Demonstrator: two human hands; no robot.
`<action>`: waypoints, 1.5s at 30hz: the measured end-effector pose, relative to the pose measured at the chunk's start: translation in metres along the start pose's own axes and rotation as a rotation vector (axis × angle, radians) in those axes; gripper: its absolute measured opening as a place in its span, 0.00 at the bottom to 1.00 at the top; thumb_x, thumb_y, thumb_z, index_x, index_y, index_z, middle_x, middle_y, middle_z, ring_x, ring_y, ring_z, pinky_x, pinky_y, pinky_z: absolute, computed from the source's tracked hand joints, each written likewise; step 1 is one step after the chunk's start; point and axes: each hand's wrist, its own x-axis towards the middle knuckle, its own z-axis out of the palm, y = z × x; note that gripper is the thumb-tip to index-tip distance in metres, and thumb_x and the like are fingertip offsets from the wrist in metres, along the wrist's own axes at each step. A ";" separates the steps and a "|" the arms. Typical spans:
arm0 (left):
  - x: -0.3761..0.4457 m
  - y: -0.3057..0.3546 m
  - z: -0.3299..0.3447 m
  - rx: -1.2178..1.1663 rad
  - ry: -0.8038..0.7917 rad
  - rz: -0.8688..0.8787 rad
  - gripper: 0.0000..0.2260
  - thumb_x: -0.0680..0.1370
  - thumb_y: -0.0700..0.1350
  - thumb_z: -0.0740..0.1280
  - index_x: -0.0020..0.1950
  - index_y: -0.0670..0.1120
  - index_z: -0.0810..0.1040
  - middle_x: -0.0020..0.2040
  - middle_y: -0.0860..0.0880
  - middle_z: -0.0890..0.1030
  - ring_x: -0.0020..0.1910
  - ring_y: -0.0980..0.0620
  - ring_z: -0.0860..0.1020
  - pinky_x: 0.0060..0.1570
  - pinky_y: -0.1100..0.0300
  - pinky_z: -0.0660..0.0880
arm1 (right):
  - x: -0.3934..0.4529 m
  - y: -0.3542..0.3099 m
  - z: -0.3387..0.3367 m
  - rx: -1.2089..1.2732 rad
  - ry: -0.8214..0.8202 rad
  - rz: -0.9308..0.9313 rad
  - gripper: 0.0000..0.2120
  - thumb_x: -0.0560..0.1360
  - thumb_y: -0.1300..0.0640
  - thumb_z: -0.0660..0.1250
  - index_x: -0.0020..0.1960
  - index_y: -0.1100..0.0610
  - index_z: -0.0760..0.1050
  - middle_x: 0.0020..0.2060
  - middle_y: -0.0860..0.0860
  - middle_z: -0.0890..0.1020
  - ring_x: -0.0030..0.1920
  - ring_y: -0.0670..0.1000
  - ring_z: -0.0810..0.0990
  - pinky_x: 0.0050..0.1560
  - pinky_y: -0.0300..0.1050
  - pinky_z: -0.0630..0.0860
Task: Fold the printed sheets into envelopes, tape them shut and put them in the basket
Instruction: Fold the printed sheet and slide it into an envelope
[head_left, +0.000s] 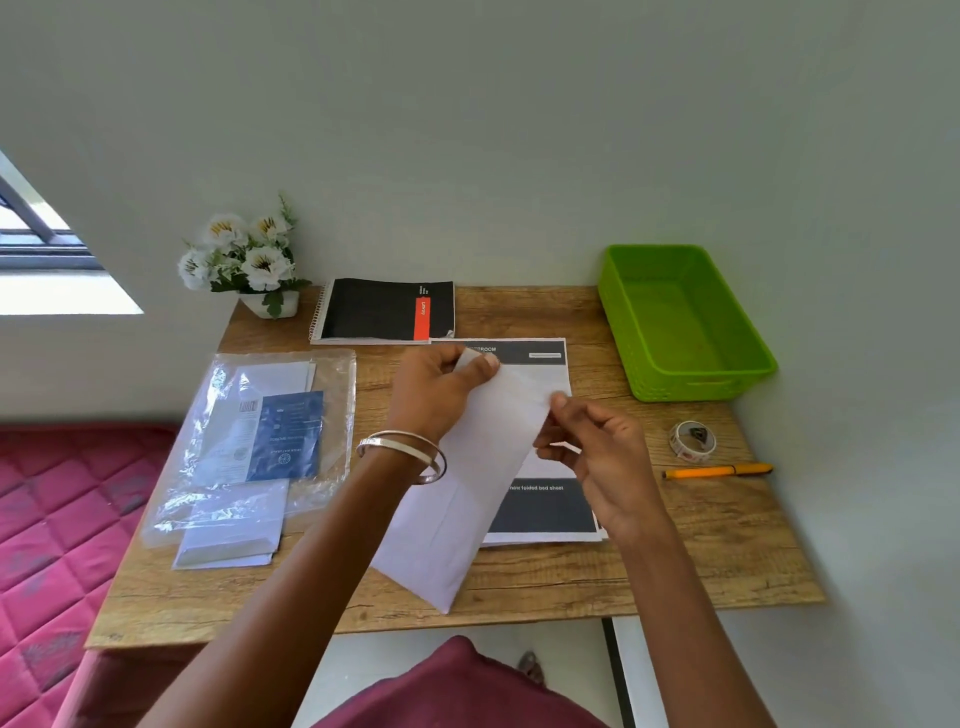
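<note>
A long white envelope is held tilted above the middle of the wooden table. My left hand pinches its upper left corner at the flap. My right hand pinches the upper right edge with thumb and fingertips. Under the envelope lies a stack of printed sheets with dark grey bands. The green basket stands at the back right with nothing in it. A roll of tape lies right of the sheets.
A clear plastic pack of envelopes lies at the left, with loose envelopes at its front. A black spiral notebook and a flower pot stand at the back. An orange pen lies near the tape. A pink mattress is left of the table.
</note>
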 end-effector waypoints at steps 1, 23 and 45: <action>0.001 0.003 -0.001 -0.040 0.012 0.002 0.08 0.75 0.46 0.68 0.43 0.42 0.81 0.40 0.48 0.81 0.37 0.51 0.79 0.38 0.61 0.75 | 0.002 0.000 -0.001 0.049 0.010 0.013 0.12 0.74 0.52 0.67 0.44 0.60 0.82 0.38 0.57 0.83 0.37 0.54 0.81 0.39 0.45 0.78; 0.035 -0.053 -0.048 -1.011 -0.040 -0.208 0.14 0.74 0.50 0.66 0.58 0.47 0.75 0.53 0.45 0.78 0.52 0.48 0.78 0.43 0.58 0.76 | 0.036 -0.004 -0.036 0.118 0.108 0.353 0.23 0.67 0.71 0.71 0.59 0.57 0.73 0.50 0.58 0.82 0.40 0.55 0.84 0.32 0.46 0.81; 0.004 -0.129 -0.016 0.862 0.088 -0.021 0.23 0.72 0.42 0.71 0.65 0.51 0.72 0.62 0.44 0.70 0.60 0.42 0.71 0.58 0.48 0.72 | 0.058 0.073 -0.043 -1.379 0.287 -0.168 0.24 0.72 0.56 0.71 0.67 0.57 0.71 0.66 0.59 0.68 0.66 0.61 0.63 0.61 0.57 0.63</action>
